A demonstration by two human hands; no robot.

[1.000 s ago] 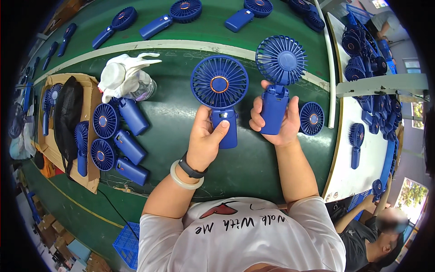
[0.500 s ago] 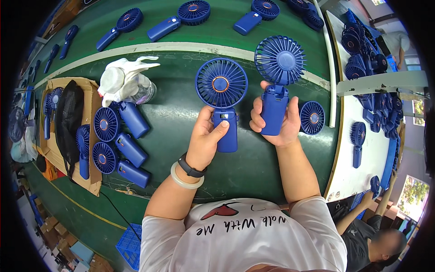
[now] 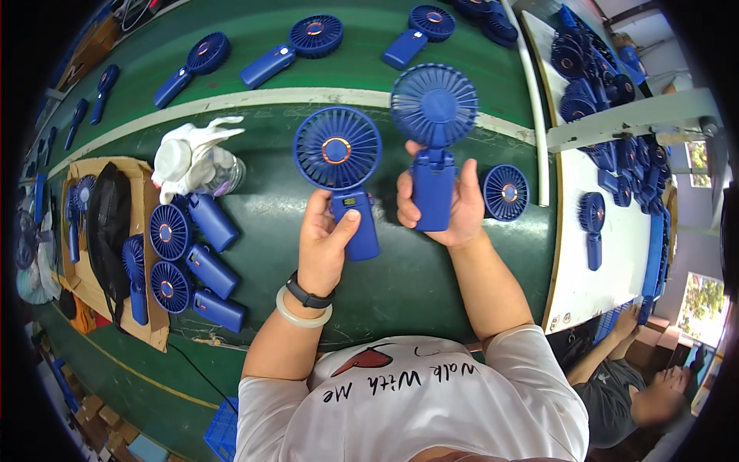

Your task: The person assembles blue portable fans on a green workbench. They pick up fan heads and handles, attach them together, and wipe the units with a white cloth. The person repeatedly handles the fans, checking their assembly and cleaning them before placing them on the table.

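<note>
My left hand is closed round the handle of a blue handheld fan, its thumb lying just below a small lit display. That fan's grille faces me, with an orange ring at its centre. In my right hand is a second blue handheld fan, held upright with its back toward me, fingers on one side and thumb on the other. Beside the right hand, a round blue fan head lies on the green table.
At left lie several blue fans beside an open cardboard box. A white glove drapes over a clear jar. More fans line the green belt beyond. At right, a white table carries piled fans; a co-worker sits there.
The view has shifted a little to the right. My left hand's fan now leans slightly, its head tipped to the left. Both fans remain held. The co-worker's head and arms have moved.
</note>
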